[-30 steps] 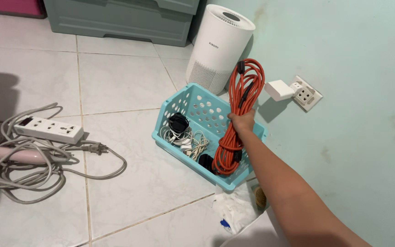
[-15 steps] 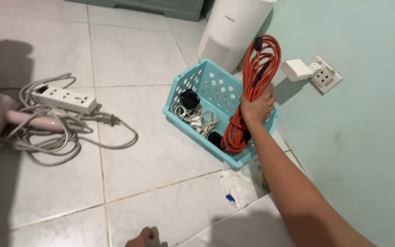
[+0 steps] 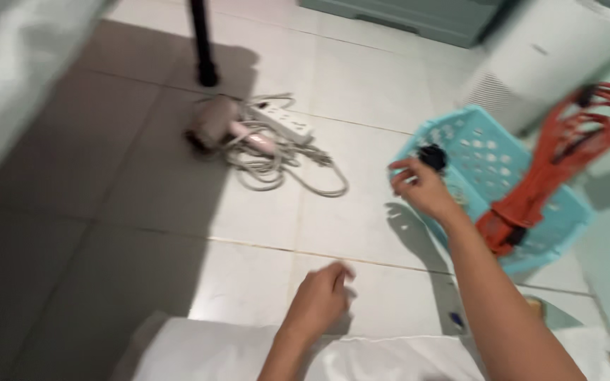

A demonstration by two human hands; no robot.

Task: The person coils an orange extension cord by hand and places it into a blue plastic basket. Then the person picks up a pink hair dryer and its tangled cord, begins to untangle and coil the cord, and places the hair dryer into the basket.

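Currently, I note my right hand (image 3: 418, 187) empty, fingers loosely spread, at the near rim of the turquoise basket (image 3: 492, 159). The orange cable coil (image 3: 555, 162) leans inside, untouched. My left hand (image 3: 319, 300) hovers empty, half-curled, over the floor tiles (image 3: 142, 212).

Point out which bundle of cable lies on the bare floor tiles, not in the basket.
The grey cable of the white power strip, tangled on the tiles. The orange coil rests in the turquoise basket.
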